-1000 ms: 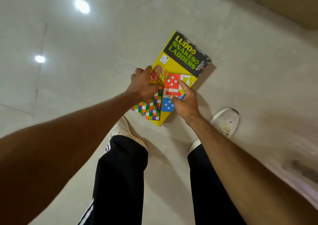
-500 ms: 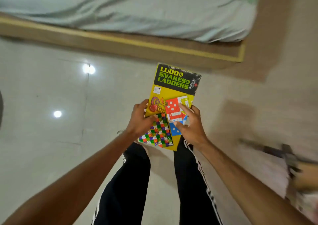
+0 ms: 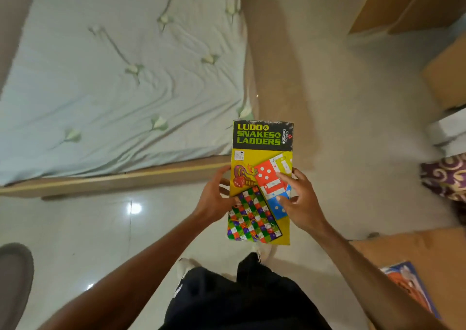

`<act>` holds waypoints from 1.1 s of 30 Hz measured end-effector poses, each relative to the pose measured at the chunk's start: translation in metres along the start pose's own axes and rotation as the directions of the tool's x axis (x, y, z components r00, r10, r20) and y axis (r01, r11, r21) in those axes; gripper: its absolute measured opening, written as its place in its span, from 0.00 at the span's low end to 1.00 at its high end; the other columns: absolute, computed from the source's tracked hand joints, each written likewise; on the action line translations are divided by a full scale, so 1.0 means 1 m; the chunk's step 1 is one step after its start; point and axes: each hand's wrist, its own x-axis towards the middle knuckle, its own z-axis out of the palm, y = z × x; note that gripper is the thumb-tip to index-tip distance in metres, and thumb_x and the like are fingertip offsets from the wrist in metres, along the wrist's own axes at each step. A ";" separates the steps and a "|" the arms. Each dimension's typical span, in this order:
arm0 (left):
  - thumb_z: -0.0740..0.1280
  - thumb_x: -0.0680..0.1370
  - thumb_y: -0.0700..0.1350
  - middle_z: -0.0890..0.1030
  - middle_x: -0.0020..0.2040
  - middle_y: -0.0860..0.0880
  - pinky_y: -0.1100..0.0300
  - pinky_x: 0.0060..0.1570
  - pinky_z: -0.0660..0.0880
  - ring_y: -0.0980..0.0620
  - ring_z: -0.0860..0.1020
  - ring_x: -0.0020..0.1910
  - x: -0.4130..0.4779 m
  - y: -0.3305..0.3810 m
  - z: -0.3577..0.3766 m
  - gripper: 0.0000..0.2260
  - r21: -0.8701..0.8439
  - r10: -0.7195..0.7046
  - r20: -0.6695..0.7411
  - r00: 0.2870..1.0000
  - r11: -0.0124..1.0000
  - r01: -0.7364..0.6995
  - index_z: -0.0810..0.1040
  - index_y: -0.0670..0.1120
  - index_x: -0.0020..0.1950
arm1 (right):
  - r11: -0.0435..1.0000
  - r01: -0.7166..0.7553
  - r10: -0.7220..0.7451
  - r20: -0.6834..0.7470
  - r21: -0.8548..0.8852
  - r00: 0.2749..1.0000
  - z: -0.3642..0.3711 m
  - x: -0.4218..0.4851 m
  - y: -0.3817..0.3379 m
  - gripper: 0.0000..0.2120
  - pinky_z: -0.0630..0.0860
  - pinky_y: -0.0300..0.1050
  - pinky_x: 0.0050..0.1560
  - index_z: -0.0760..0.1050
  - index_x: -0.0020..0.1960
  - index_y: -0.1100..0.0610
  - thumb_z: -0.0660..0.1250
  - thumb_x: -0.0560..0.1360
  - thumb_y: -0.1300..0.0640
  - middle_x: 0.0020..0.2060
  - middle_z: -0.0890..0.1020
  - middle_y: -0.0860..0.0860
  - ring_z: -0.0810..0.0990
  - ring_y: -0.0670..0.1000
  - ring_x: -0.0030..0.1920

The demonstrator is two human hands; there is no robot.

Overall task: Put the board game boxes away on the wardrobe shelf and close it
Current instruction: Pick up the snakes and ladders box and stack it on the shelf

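A yellow Ludo & Snakes & Ladders box point(image 3: 262, 153) is held flat in front of me above the floor, its black title band pointing away. My left hand point(image 3: 214, 198) grips its left edge, thumb on the lid. My right hand point(image 3: 300, 201) grips the right edge, with fingers lying over the dice picture. At the lower right, another board game box point(image 3: 409, 285) with an orange and blue cover lies on a brown wooden surface point(image 3: 393, 249). No wardrobe shelf is plainly in view.
A bed with a pale green flowered sheet point(image 3: 113, 77) and a wooden frame point(image 3: 113, 178) fills the upper left. Brown wooden panels point(image 3: 408, 4) stand at the upper right. A purple patterned cloth point(image 3: 446, 176) lies at the right edge. The glossy tiled floor point(image 3: 88, 229) is below me.
The view has swung up and to the right, from bare floor to the bed and wooden furniture. Both hands have kept their hold on the box, which now points straight ahead.
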 end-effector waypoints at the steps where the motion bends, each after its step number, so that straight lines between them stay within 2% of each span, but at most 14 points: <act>1: 0.77 0.69 0.39 0.78 0.52 0.50 0.59 0.39 0.80 0.51 0.80 0.48 0.005 0.012 0.010 0.35 0.007 0.022 0.009 1.000 1.000 -0.022 0.66 0.57 0.70 | 1.000 0.009 -0.009 -0.019 -0.009 1.000 -0.015 0.005 0.005 0.27 0.80 0.50 0.57 0.71 0.70 0.49 0.69 0.73 0.65 0.68 0.67 0.47 0.70 0.51 0.68; 3: 0.76 0.69 0.38 0.77 0.52 0.50 0.60 0.39 0.79 0.51 0.80 0.48 0.021 0.041 0.033 0.35 0.010 0.076 0.034 0.997 0.997 -0.076 0.65 0.56 0.70 | 0.999 0.027 -0.029 -0.060 -0.031 0.998 -0.051 0.017 0.012 0.27 0.80 0.44 0.56 0.71 0.69 0.49 0.69 0.73 0.66 0.67 0.68 0.48 0.71 0.51 0.68; 6: 0.76 0.69 0.35 0.75 0.56 0.50 0.63 0.35 0.78 0.52 0.79 0.48 0.052 0.075 0.055 0.34 0.003 0.127 0.030 0.991 0.992 -0.127 0.66 0.52 0.70 | 0.998 0.045 -0.048 -0.088 -0.040 0.995 -0.089 0.042 0.015 0.27 0.81 0.44 0.55 0.71 0.70 0.49 0.69 0.74 0.65 0.67 0.68 0.47 0.70 0.49 0.68; 8: 0.77 0.69 0.37 0.76 0.57 0.50 0.59 0.35 0.80 0.51 0.80 0.49 0.081 0.097 0.066 0.32 0.005 0.153 0.007 0.988 0.988 -0.153 0.68 0.53 0.67 | 0.998 0.053 -0.056 -0.107 -0.035 0.993 -0.113 0.067 0.015 0.26 0.81 0.44 0.55 0.71 0.69 0.50 0.68 0.74 0.67 0.67 0.69 0.48 0.70 0.47 0.67; 10: 0.77 0.68 0.40 0.77 0.55 0.52 0.52 0.39 0.82 0.51 0.80 0.48 0.112 0.120 0.074 0.31 0.012 0.167 -0.004 0.986 0.986 -0.167 0.68 0.54 0.66 | 0.998 0.061 -0.065 -0.128 -0.035 0.990 -0.135 0.097 0.013 0.26 0.80 0.43 0.57 0.71 0.69 0.51 0.68 0.74 0.68 0.65 0.69 0.48 0.71 0.46 0.66; 11: 0.77 0.68 0.41 0.77 0.55 0.53 0.52 0.39 0.82 0.52 0.80 0.48 0.128 0.133 0.078 0.32 0.017 0.174 0.001 0.985 0.985 -0.174 0.67 0.54 0.67 | 0.997 0.066 -0.071 -0.135 -0.041 0.988 -0.146 0.114 0.014 0.26 0.79 0.44 0.58 0.71 0.69 0.51 0.68 0.74 0.67 0.65 0.70 0.48 0.71 0.47 0.66; 13: 0.77 0.68 0.40 0.77 0.55 0.52 0.60 0.35 0.80 0.52 0.80 0.47 0.164 0.159 0.087 0.35 0.008 0.195 0.010 0.981 0.981 -0.195 0.65 0.55 0.70 | 0.994 0.082 -0.090 -0.133 -0.067 0.987 -0.170 0.154 0.019 0.26 0.80 0.45 0.58 0.71 0.69 0.51 0.68 0.74 0.67 0.65 0.70 0.48 0.71 0.48 0.67; 15: 0.77 0.68 0.39 0.77 0.53 0.52 0.63 0.34 0.78 0.52 0.80 0.48 0.209 0.188 0.098 0.38 -0.012 0.234 0.012 0.972 0.972 -0.234 0.63 0.57 0.72 | 0.991 0.090 -0.105 -0.144 -0.103 0.984 -0.200 0.201 0.027 0.26 0.80 0.48 0.57 0.71 0.69 0.48 0.69 0.74 0.65 0.66 0.70 0.48 0.71 0.50 0.67; 20: 0.78 0.68 0.42 0.77 0.55 0.52 0.53 0.37 0.82 0.50 0.82 0.47 0.323 0.266 0.125 0.40 0.019 0.272 0.082 0.959 0.961 -0.275 0.62 0.70 0.68 | 0.987 0.047 -0.077 -0.193 -0.154 0.978 -0.276 0.307 0.042 0.27 0.81 0.53 0.56 0.71 0.69 0.47 0.70 0.73 0.64 0.67 0.70 0.49 0.71 0.52 0.67; 24: 0.78 0.69 0.44 0.73 0.63 0.48 0.60 0.31 0.79 0.47 0.82 0.48 0.403 0.326 0.145 0.41 0.068 0.302 0.113 0.947 0.948 -0.310 0.59 0.66 0.73 | 0.987 0.037 -0.072 -0.230 -0.154 0.971 -0.337 0.378 0.035 0.25 0.81 0.47 0.54 0.72 0.68 0.49 0.70 0.74 0.63 0.66 0.72 0.50 0.73 0.51 0.66; 26: 0.78 0.69 0.45 0.71 0.65 0.48 0.62 0.30 0.79 0.47 0.82 0.50 0.441 0.352 0.152 0.41 0.085 0.322 0.113 0.940 0.939 -0.332 0.59 0.62 0.75 | 0.989 0.022 -0.057 -0.244 -0.146 0.968 -0.362 0.415 0.033 0.25 0.82 0.48 0.53 0.71 0.68 0.47 0.70 0.74 0.62 0.66 0.72 0.49 0.73 0.51 0.66; 30: 0.78 0.68 0.44 0.72 0.65 0.48 0.57 0.33 0.82 0.49 0.82 0.48 0.523 0.399 0.156 0.41 0.099 0.333 0.109 0.937 0.934 -0.343 0.60 0.60 0.75 | 0.991 0.015 -0.050 -0.261 -0.136 0.964 -0.400 0.496 0.032 0.24 0.81 0.50 0.55 0.71 0.69 0.48 0.70 0.75 0.60 0.66 0.73 0.48 0.75 0.49 0.64; 33: 0.78 0.69 0.42 0.73 0.66 0.47 0.64 0.29 0.79 0.47 0.83 0.47 0.588 0.431 0.155 0.41 0.119 0.338 0.112 0.934 0.929 -0.350 0.60 0.60 0.75 | 0.991 0.041 -0.072 -0.256 -0.126 0.964 -0.423 0.563 0.031 0.24 0.81 0.50 0.56 0.71 0.69 0.51 0.70 0.74 0.59 0.65 0.74 0.49 0.76 0.49 0.63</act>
